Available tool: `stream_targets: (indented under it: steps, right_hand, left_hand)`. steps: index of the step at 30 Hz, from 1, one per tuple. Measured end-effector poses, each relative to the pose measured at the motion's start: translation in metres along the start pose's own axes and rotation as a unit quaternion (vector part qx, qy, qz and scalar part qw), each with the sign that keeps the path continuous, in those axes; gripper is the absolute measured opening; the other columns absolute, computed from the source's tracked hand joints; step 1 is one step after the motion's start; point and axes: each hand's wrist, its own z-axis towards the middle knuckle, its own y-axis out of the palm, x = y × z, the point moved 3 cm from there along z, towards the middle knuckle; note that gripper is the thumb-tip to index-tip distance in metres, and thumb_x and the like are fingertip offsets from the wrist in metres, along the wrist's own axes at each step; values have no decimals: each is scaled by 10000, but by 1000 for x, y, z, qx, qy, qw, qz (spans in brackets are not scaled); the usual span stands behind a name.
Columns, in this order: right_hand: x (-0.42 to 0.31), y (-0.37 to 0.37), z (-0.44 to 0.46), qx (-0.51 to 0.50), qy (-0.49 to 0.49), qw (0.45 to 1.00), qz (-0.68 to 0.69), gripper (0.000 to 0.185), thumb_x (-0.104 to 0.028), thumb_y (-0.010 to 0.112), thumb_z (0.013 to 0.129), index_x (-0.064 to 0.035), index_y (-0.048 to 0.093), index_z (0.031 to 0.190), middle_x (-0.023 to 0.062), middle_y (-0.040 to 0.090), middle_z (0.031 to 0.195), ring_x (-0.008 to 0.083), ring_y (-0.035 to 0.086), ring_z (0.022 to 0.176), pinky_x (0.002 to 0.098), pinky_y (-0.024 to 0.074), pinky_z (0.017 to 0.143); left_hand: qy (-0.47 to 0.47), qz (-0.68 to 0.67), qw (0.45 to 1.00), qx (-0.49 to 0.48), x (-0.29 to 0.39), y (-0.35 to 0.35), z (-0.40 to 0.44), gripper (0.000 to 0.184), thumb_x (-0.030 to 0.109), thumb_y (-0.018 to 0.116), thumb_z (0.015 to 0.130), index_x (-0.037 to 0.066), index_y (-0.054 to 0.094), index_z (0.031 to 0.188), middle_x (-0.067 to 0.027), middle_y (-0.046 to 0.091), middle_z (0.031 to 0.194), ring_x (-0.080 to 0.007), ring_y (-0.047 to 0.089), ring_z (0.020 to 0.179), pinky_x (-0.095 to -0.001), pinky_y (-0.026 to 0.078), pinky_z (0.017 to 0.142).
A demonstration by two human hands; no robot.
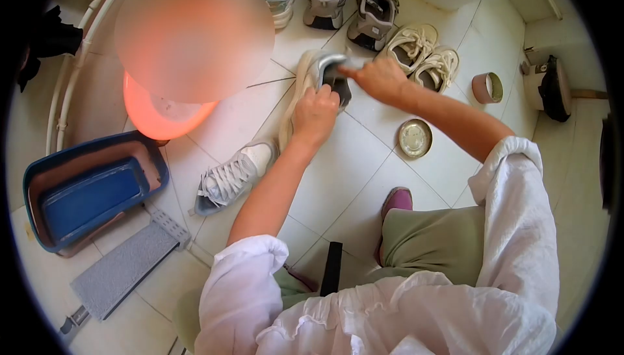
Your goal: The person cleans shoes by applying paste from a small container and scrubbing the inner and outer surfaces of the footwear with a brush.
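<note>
My left hand [316, 113] is closed on the rim of a white and grey sneaker [301, 88], holding it tilted above the tiled floor. My right hand [379, 81] is closed at the shoe's collar, its index finger extended toward the grey lining. Motion smears its fingertips, and anything they hold cannot be made out. On the floor left of my left forearm lies another white and grey sneaker [237, 172] with white laces.
Several shoes stand at the back, including a dark grey sneaker [375, 14] and a cream sneaker [437, 68]. A round tin [487, 88] and a metal lid [415, 138] lie right. Left are an orange basin [140, 111], blue tub [36, 189] and flat mop [127, 267].
</note>
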Motion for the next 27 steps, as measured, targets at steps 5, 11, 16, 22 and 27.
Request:
stream_targets:
  steps: [5, 11, 16, 22, 27]
  right_hand:
    - [-29, 9, -26, -31, -40, 997, 50, 498, -177, 476, 920, -304, 425, 1399, 63, 672, 716, 224, 665, 623, 382, 490, 506]
    - [-2, -13, -2, -5, -21, 999, -42, 429, -132, 476, 900, -263, 520, 1307, 54, 683, 776, 241, 675, 667, 363, 487, 502]
    - [-21, -2, 10, 20, -52, 990, 129, 339, -215, 546, 883, -204, 579, 1221, 155, 674, 824, 352, 654, 760, 453, 519, 666]
    - [-10, -14, 11, -61, -54, 992, 92, 191, -180, 561, 835, -142, 684, 976, 151, 685, 970, 300, 667, 912, 425, 525, 776]
    - [-21, -13, 3, -39, -32, 997, 60, 188, -179, 569, 839, -98, 673, 972, 149, 688, 942, 308, 666, 919, 426, 522, 773]
  left_hand:
    - [-52, -14, 998, 30, -25, 0, -1, 122, -5, 618, 634, 83, 572, 705, -53, 546, 783, -280, 563, 732, -396, 495, 587]
    - [-38, -86, 996, -5, -24, -2, -1, 168, -27, 614, 619, 82, 591, 744, -62, 558, 823, -287, 560, 779, -402, 478, 657]
    - [-85, -167, 982, 25, -20, 11, -15, 210, -41, 610, 599, 73, 606, 776, -71, 564, 834, -301, 549, 816, -398, 459, 701]
    - [-105, -155, 977, 101, -11, 9, -39, 302, -106, 571, 637, 80, 611, 872, -30, 593, 987, -297, 501, 891, -382, 456, 764]
    - [-131, -139, 975, 117, -1, 7, -36, 341, -124, 569, 642, 73, 627, 914, -29, 562, 1090, -291, 491, 949, -369, 458, 800]
